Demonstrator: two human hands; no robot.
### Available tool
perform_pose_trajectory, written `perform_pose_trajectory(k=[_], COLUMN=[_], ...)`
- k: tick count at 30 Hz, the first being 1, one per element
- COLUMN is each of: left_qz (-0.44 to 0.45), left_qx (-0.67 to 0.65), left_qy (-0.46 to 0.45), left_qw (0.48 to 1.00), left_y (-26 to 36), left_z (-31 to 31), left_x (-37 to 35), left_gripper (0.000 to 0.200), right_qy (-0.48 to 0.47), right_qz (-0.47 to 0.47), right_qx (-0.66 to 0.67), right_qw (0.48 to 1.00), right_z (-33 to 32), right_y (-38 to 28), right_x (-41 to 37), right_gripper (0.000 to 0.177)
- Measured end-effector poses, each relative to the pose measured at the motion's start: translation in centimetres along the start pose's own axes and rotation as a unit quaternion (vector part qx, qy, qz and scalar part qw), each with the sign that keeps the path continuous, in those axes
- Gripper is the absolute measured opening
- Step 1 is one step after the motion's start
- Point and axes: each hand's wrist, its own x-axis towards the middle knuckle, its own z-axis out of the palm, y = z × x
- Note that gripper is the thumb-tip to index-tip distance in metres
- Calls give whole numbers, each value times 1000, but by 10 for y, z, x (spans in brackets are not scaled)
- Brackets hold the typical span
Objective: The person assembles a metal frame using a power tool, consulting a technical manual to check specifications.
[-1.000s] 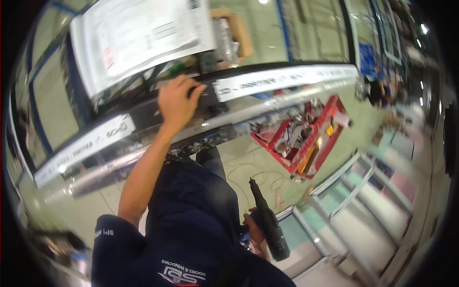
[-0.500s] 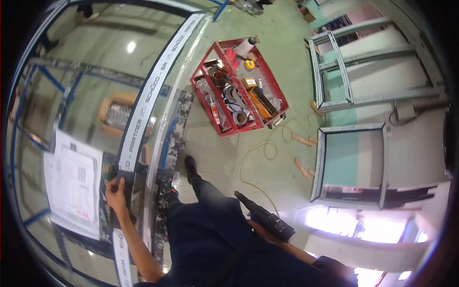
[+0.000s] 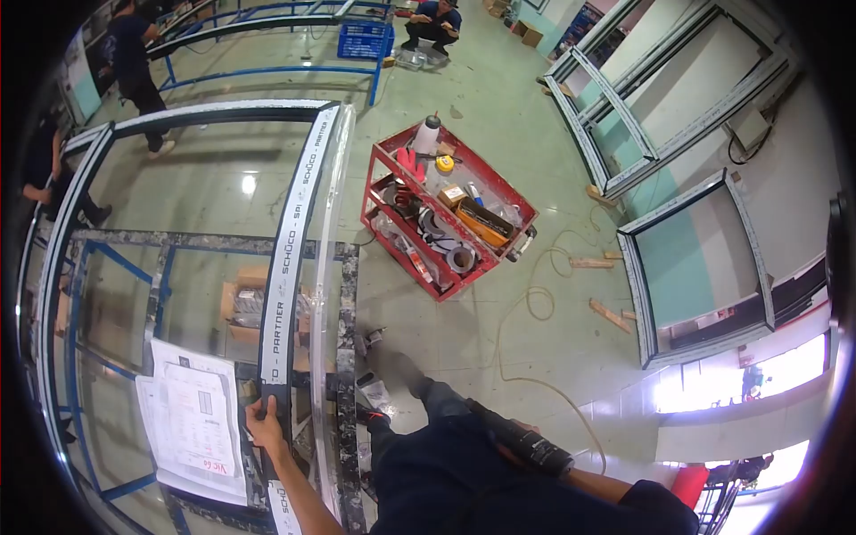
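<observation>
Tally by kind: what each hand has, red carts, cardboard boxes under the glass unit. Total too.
Black power tool, held in the right hand: 1
Taped frame profile, gripped by the left hand: 1
Red tool cart: 1
Cardboard box, seen through the glass: 1
Total: 4

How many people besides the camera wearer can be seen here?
3. A standing person at top left, a second person at the left edge, a crouching person at top centre. Tiny blurred figures at lower right may be more.
</observation>
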Motion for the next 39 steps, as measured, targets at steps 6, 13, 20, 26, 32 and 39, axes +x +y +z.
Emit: perform_pose_trajectory(k=[6, 13, 20, 26, 32, 39], left_qz=[39, 260, 106, -3, -155, -175], left_qx=[5, -53, 61, -4, -62, -34], left_qy=[17, -236, -694, -617, -617, -720], left_qw=[999, 935, 709, 787, 769, 671], left_y=[-11, 135, 210, 232, 238, 294], left_z=[4, 131, 276, 309, 336, 384], left_x=[1, -222, -338, -351, -333, -378], left_gripper=[35, 49, 36, 41, 26, 31], right_qy=[40, 107, 224, 66, 81, 188], right_qz=[-28, -136, -320, -354, -303, -318], right_qx=[105, 229, 269, 335, 351, 187], right_qw=[993, 958, 880, 871, 882, 910], right_z=[-22, -96, -177, -190, -187, -210], right_y=[14, 57, 111, 171, 201, 197], right_x=[17, 78, 133, 104, 61, 73], right_gripper=[23, 36, 37, 35, 36, 37])
